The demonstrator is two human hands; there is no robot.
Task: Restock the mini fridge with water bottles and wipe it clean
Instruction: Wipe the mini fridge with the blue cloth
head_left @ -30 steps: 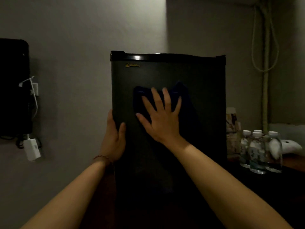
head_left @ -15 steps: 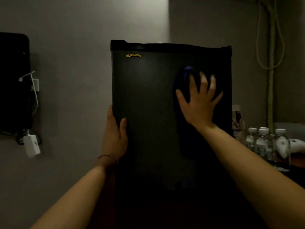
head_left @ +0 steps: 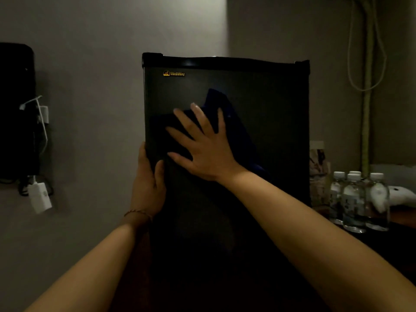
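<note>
Since half a second ago our right hand (head_left: 203, 149) has swept the cloth (head_left: 229, 122) from the right side of the fridge (head_left: 265, 136) door back toward its left edge, below the yellow logo (head_left: 173, 73). We press the dark blue cloth flat against the closed door with straight, spread fingers; nothing is curled round it. Our left hand (head_left: 147, 183) stays where it was, gripping the left edge of the fridge, thumb on the door front and fingers wrapped out of sight round the side. We wear a thin bracelet (head_left: 137, 213) on that wrist. Right of the fridge, water bottles (head_left: 358, 201) stand upright in a close cluster on a dark counter (head_left: 400, 242). Left of the fridge, a white adapter (head_left: 40, 198) hangs against the wall.
</note>
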